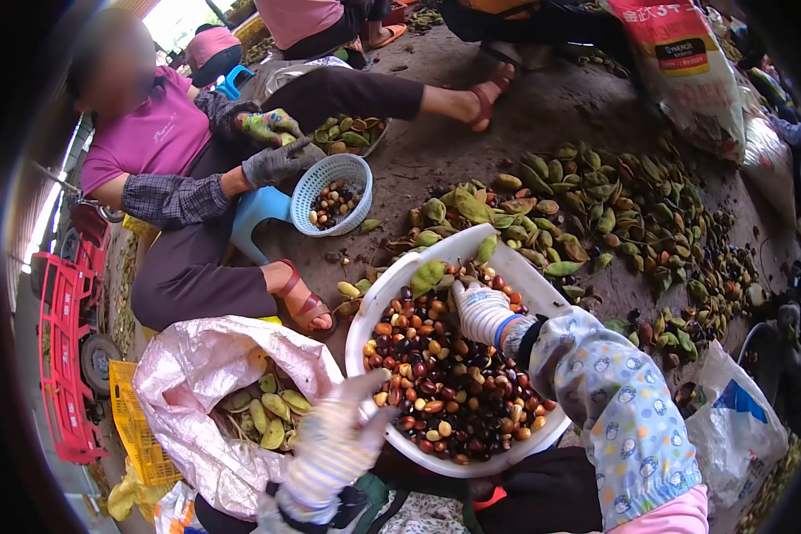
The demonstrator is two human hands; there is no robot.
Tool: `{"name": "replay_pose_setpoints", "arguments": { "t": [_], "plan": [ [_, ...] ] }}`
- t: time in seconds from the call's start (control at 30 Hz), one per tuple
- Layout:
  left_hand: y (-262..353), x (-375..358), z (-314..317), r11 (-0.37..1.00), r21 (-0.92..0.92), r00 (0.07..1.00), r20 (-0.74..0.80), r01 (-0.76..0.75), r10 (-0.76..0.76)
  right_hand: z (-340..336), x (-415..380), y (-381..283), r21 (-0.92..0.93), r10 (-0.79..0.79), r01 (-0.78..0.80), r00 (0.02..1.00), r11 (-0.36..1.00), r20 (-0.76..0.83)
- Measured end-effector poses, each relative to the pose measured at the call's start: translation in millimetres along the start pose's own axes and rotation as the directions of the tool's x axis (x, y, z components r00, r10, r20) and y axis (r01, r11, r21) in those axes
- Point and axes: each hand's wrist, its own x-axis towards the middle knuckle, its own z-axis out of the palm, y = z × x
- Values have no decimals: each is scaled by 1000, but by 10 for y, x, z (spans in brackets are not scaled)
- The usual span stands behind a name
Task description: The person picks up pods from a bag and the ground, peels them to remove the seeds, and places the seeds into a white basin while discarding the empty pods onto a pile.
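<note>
While the right hand [479, 307] in its striped knit glove is reaching into the far side of the white basin [543, 294], its fingers are curling down among the seeds [445, 383]; whether they are pinching one or only raking through them, I cannot tell. The left hand [334, 445], gloved alike and blurred, is hovering just off the basin's near rim with fingers spread and nothing in them, above the pink sack [200, 365] of empty green pods [271, 414].

The basin is sitting on the person's lap, close to the body, about half full of glossy seeds, dark red, black and orange mixed. One split pod [427, 276] is lying on the heap near the right hand.

Handling, as I judge it: each seed is looking hard, smooth and light, likely to skid off a gloved fingertip, so a pinch between thumb and two fingers across the seed's middle should be holding best. Pods are looking leathery and stiff, better taken at an end and pried along the seam. The loaded basin is probably heavy and its thin rim flexible, so both hands on opposite rims would be suiting it.

Across the ground, another person in a pink shirt is working over a blue basket [334, 191], beside a spread of pods [596, 205].
</note>
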Motion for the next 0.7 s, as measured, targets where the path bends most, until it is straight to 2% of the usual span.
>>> {"name": "replay_pose_setpoints", "arguments": {
  "t": [0.03, 0.1, 0.17, 0.2, 0.23, 0.27, 0.3, 0.37, 0.43, 0.47, 0.5, 0.57, 0.6, 0.7],
  "plan": [
    [-61, 62, 167, 994, -68, 996, 28, -80, 82, -9, -23, 18, 68, -33, 33, 999, 997, -1],
    [-80, 90, 375, 973, -222, 985, 172, 63, -25, -36, -103, 89, 202, -88, 88, 996, 975, -8],
    [-264, 84, 604, 866, -446, 954, 279, 227, -106, 73, -180, 167, 487, -61, 82, 996, 870, -60],
    [-320, 84, 679, 781, -539, 931, 338, 314, -140, 96, -272, 171, 605, -67, 90, 996, 791, -60],
    [-343, 81, 730, 730, -599, 934, 321, 329, -157, 107, -344, 163, 713, -72, 90, 996, 695, -56],
    [-347, 79, 775, 674, -655, 935, 307, 342, -176, -104, -486, 50, 900, -124, -197, 957, 388, 263],
    [-339, 95, 804, 616, -708, 937, 292, 347, -192, -2, -564, 38, 955, -278, -58, 950, 292, 142],
    [-354, 165, 810, 648, -680, 938, 292, 343, -190, -175, -812, -154, 928, -395, 21, 908, 373, 138],
    [-438, 208, 836, 662, -677, 942, 303, 321, -146, -340, -996, -336, 879, -497, 293, 865, 376, -75],
    [-455, 201, 851, 627, -692, 932, 305, 358, -195, -301, -1050, -346, 768, -485, 404, 863, 497, -140],
    [-462, 193, 824, 644, -678, 932, 312, 354, -184, -236, -1056, -357, 806, -491, 346, 868, 481, -79],
    [-463, 213, 757, 674, -655, 933, 323, 340, -157, -103, -1045, -389, 895, -496, 330, 855, 301, -149],
    [-478, 201, 790, 608, -729, 945, 303, 314, -125, -94, -1043, -378, 901, -508, 344, 844, 265, -173],
    [-454, 208, 707, 621, -722, 947, 299, 306, -118, -241, -1031, -374, 904, -549, 395, 798, 164, -249]
  ]
}}
